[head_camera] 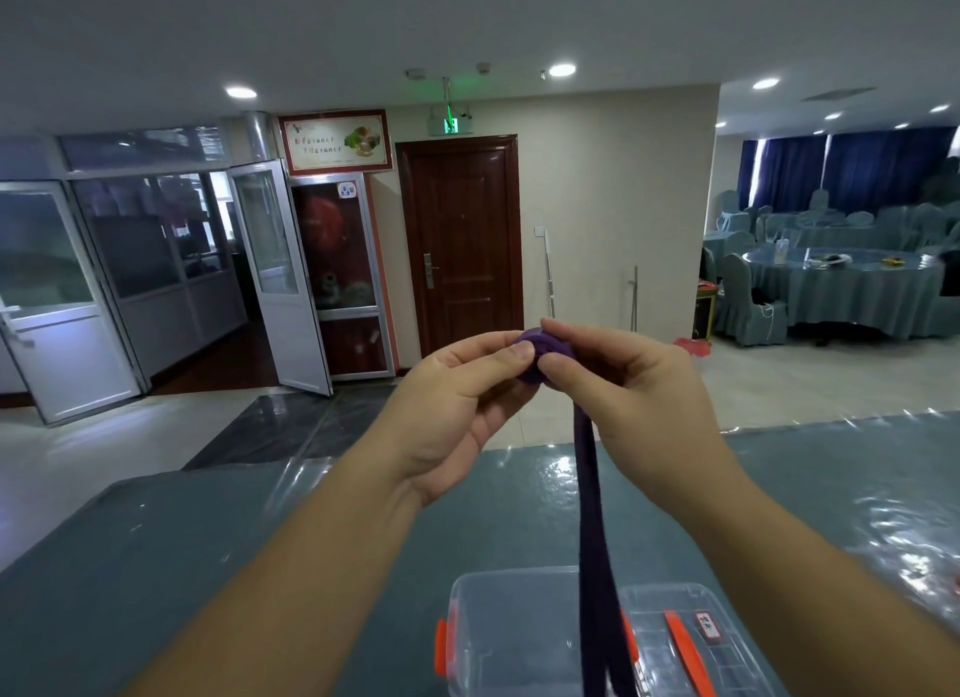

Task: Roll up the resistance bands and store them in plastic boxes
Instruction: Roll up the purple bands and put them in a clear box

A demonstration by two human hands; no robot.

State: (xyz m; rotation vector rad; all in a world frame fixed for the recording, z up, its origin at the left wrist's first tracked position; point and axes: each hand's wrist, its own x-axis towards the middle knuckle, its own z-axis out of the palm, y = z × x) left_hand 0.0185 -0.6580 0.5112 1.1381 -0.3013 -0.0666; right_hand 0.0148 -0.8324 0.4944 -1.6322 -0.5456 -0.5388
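A purple resistance band (592,514) is partly wound into a small coil (545,345) held up in front of me. My left hand (457,400) pinches the coil from the left with thumb and fingers. My right hand (634,384) grips it from the right. The loose tail of the band hangs straight down from the coil, crossing in front of a clear plastic box (498,639) with orange clips that sits open on the table below. Beside the box lies its clear lid (691,644) with an orange handle.
The table (208,566) is covered in a blue cloth under shiny plastic film. Beyond its far edge are a tiled floor, a brown door (462,239), glass doors at left, and round dining tables with covered chairs (841,291) at right.
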